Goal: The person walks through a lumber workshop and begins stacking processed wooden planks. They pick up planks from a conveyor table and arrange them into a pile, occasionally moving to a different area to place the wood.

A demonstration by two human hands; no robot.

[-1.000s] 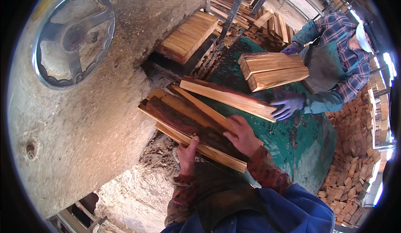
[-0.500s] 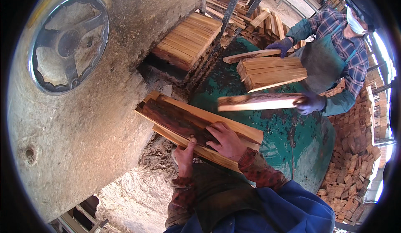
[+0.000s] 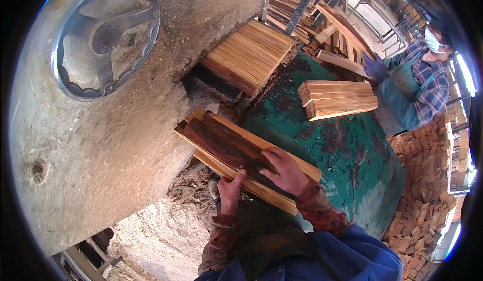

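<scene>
A bundle of long wooden planks lies aslant before me, with a dark, bark-faced plank (image 3: 216, 141) uppermost and a pale plank (image 3: 254, 132) along its far side. My left hand (image 3: 231, 191) grips the near edge, its thumb on top and its fingers hidden below. My right hand (image 3: 286, 171) is over the right part of the dark plank, fingers bent on its surface and gripping it. Across the green worktop (image 3: 347, 163), a co-worker's gloved hand (image 3: 375, 67) holds a raised plank (image 3: 347, 29) beside a neat stack of planks (image 3: 339, 100).
A large machine housing with a handwheel (image 3: 105, 37) fills the left. A row of planks (image 3: 251, 49) sits against its far end. Loose timber (image 3: 292, 17) is piled behind, cut blocks (image 3: 417, 220) are heaped at right, and sawdust (image 3: 156, 235) covers the ground below.
The co-worker has moved from holding a plank over the worktop to raising one at the back. My view has shifted slightly; my hands keep their places on the bundle.
</scene>
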